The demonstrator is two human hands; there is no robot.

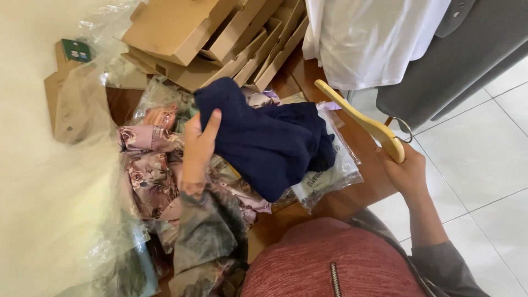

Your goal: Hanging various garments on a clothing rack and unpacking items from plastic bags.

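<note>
My left hand (197, 144) grips a dark navy garment (264, 140) by its upper left edge, thumb pressed on the cloth, lifting it over a heap of clothes. My right hand (406, 171) holds a pale wooden hanger (360, 120) with a metal hook, off to the right of the garment and above the table's edge. The hanger and the garment are apart. Under the navy cloth lie a clear plastic bag (330, 176) with a folded item and pink floral fabric (148, 165).
Flat cardboard boxes (214, 38) are stacked at the back of the brown wooden table (352, 201). Clear plastic wrapping (82, 110) lies left. A white garment (374, 38) and a grey one (456, 60) hang at the upper right over a white tiled floor (484, 165).
</note>
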